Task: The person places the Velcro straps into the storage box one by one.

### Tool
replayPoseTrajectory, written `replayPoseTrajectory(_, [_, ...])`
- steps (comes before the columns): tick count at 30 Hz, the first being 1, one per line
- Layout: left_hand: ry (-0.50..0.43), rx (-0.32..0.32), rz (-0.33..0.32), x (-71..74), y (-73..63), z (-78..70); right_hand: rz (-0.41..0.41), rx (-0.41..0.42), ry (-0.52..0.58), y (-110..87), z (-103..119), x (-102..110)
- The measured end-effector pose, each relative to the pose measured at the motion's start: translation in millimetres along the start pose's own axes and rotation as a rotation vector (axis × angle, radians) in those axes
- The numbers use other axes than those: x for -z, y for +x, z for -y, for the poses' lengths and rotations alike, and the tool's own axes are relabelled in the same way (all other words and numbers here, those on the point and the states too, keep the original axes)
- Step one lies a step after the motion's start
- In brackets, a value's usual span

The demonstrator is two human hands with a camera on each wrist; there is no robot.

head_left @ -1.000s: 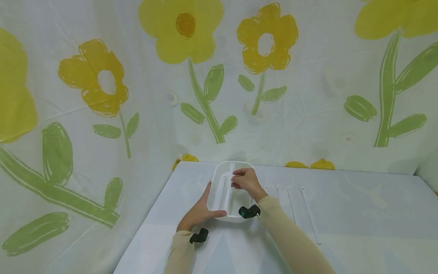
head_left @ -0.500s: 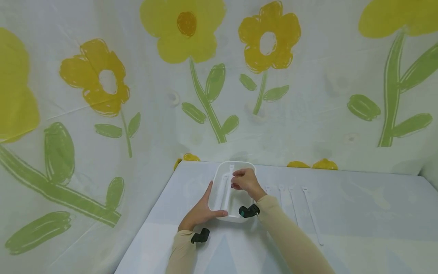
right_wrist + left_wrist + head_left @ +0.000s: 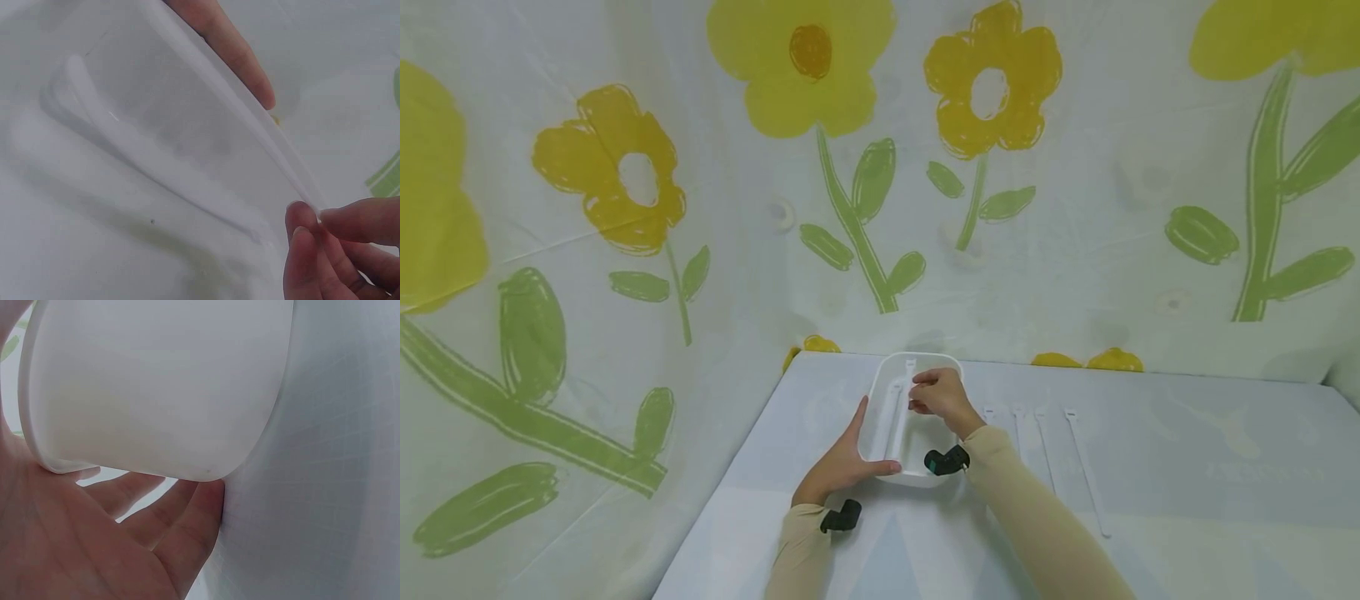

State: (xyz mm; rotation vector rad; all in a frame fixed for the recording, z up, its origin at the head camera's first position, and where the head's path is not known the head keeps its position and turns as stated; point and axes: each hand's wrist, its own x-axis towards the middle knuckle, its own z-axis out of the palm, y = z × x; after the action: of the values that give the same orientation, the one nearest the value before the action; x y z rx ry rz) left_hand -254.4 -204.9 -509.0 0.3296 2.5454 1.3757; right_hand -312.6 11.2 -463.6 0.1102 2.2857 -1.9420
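A white open plastic box (image 3: 927,437) stands tilted toward the viewer near the table's back left. My left hand (image 3: 838,468) steadies its near left corner with straight, spread fingers, the thumb lying on the front rim. In the left wrist view the fingers touch the outer wall of the box (image 3: 156,381). With thumb and fingertips my right hand (image 3: 943,397) pinches a long white strip (image 3: 901,429) with a small head, like a cable tie, over the box. A second such strip (image 3: 888,421) lies beside it on the left. The pinched part is hidden by the fingers.
Several more thin white strips (image 3: 1088,475) with small heads lie side by side on the pale table (image 3: 1187,483), right of the box; my right sleeve (image 3: 1037,517) partly covers them. A flower-printed curtain (image 3: 1075,208) hangs behind the table.
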Motion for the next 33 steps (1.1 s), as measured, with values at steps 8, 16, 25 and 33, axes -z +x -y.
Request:
replayPoseTrajectory(8, [0.001,-0.003,0.018,-1.4,-0.6,0.0,-0.014,-0.01,-0.04,-1.5,-1.8,-0.5])
replayPoseTrajectory(16, [0.011,-0.001,0.014,-1.5,-2.0,-3.2,-0.015,0.002,-0.049,-1.4,-2.6,-1.4])
replayPoseTrajectory(25, [0.016,0.001,0.006,-0.4,-1.7,-3.7,-0.017,0.008,-0.043,0.8,-3.4,-3.2])
replayPoseTrajectory(33, [0.034,0.031,-0.007,-0.9,-1.0,-2.2,-0.006,-0.003,-0.047,0.1,-1.5,-5.0])
